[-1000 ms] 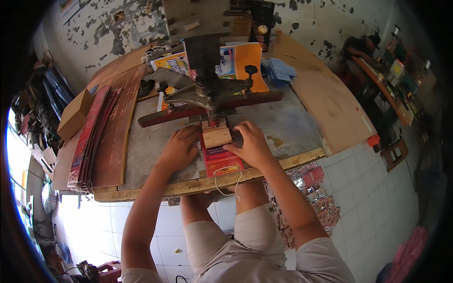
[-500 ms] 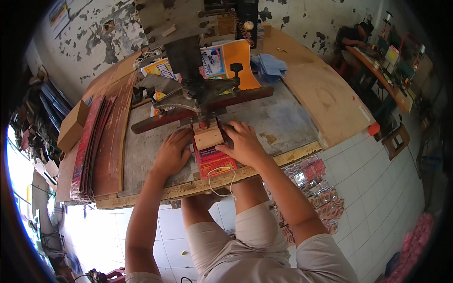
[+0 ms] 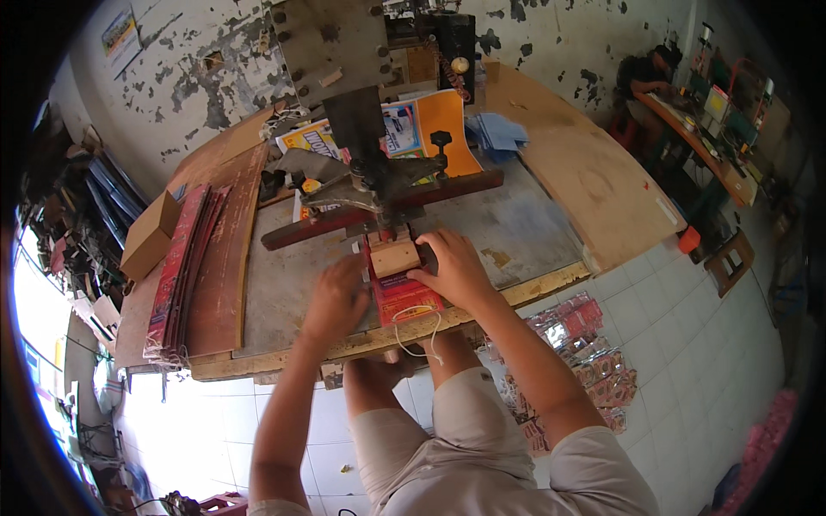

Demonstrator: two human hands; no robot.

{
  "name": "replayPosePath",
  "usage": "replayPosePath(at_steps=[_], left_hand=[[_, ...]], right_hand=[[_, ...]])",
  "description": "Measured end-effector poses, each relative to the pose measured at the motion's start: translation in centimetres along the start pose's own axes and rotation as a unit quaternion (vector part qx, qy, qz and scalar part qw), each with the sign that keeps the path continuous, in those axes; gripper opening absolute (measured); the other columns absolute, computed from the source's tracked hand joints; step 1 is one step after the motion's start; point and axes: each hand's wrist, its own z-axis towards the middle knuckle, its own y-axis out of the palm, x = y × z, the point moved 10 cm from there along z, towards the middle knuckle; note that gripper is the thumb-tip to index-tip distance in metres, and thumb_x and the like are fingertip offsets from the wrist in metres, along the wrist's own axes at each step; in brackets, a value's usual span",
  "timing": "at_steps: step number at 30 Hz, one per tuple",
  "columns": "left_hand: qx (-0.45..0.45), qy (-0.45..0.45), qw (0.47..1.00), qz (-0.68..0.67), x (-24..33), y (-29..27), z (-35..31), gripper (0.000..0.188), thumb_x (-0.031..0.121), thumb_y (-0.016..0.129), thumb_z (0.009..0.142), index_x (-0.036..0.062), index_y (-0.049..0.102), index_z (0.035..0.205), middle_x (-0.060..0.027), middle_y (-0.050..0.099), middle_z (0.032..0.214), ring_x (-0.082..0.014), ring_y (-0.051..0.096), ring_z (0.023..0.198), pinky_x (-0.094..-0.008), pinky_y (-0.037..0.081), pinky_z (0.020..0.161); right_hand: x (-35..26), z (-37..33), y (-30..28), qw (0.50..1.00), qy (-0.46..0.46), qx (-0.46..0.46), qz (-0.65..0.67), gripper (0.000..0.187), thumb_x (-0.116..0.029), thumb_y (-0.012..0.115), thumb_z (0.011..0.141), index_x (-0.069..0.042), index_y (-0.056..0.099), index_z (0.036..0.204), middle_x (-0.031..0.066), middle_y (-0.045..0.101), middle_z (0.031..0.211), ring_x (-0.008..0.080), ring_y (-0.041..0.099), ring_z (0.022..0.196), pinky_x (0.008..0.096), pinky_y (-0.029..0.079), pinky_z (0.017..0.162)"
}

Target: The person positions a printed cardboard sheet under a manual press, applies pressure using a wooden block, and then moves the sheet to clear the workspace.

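Note:
A pale wooden block (image 3: 396,257) lies on a red printed card or packet (image 3: 409,297) with a white string loop (image 3: 437,331) at its near end. Directly above, the red-tipped ram of a dark metal press (image 3: 370,168) reaches down to the block's far part. My right hand (image 3: 454,268) rests at the block's right side, thumb and fingers spread, the thumb at the near corner by the card. On the left, my left hand (image 3: 335,301) is raised beside the card, apart from the block. Motion smears its fingers, so any hold is unclear.
Long red strips (image 3: 178,271) and a cardboard box (image 3: 151,234) lie on the left. Behind the press are colourful printed sheets (image 3: 447,129) and blue sheets (image 3: 499,133). Several flat packets (image 3: 594,370) lie on the floor at right. Another person (image 3: 650,77) sits at a far-right bench.
My left hand has come away from the block's left side, back toward me. My right hand stays at the block. The whole view has shifted slightly.

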Motion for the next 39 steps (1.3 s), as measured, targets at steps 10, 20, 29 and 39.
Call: replayPosePath(at_steps=[10, 20, 29, 39], left_hand=[[0.101, -0.085, 0.979, -0.158, 4.9, -1.4, -3.9, 0.045, 0.017, 0.073, 0.099, -0.0039, 0.073, 0.139, -0.026, 0.074, 0.139, -0.0439, 0.07, 0.128, -0.0495, 0.051, 0.116], [0.204, -0.076, 0.968, -0.124, 6.6, -1.6, -10.7, 0.029, 0.006, 0.07, 0.095, 0.0038, 0.08, 0.122, -0.0113, 0.082, 0.124, -0.0342, 0.076, 0.11, -0.0452, 0.056, 0.099], [0.223, -0.062, 0.966, -0.116, 8.9, -0.7, -9.5, 0.048, 0.009, 0.074, 0.09, 0.0029, 0.074, 0.138, -0.0135, 0.076, 0.141, -0.0349, 0.071, 0.124, -0.0462, 0.052, 0.105], [0.207, 0.03, 0.973, -0.096, 11.2, -2.5, -11.3, 0.042, 0.011, 0.076, 0.087, 0.0088, 0.079, 0.129, -0.0074, 0.08, 0.135, -0.0287, 0.074, 0.122, -0.0408, 0.05, 0.104]], right_hand=[[-0.9, -1.7, -0.9, 0.989, -0.023, -0.007, 0.145, 0.06, -0.025, 0.092, 0.091, -0.004, 0.067, 0.141, 0.0167, 0.068, 0.133, 0.0388, 0.069, 0.122, 0.0456, 0.058, 0.102], [-1.8, -8.7, -7.0, 0.983, 0.011, -0.069, 0.167, 0.051, -0.02, 0.091, 0.093, -0.006, 0.07, 0.137, 0.0139, 0.068, 0.132, 0.0329, 0.069, 0.123, 0.0444, 0.057, 0.105], [-3.9, -8.2, -2.9, 0.979, 0.019, 0.0, 0.204, 0.066, -0.02, 0.093, 0.09, -0.007, 0.066, 0.149, 0.0155, 0.068, 0.143, 0.0336, 0.067, 0.135, 0.046, 0.056, 0.112], [-2.2, -11.2, -9.9, 0.992, 0.022, 0.041, 0.114, 0.068, -0.023, 0.099, 0.084, -0.011, 0.07, 0.145, 0.0104, 0.069, 0.131, 0.027, 0.068, 0.121, 0.0415, 0.056, 0.103]])
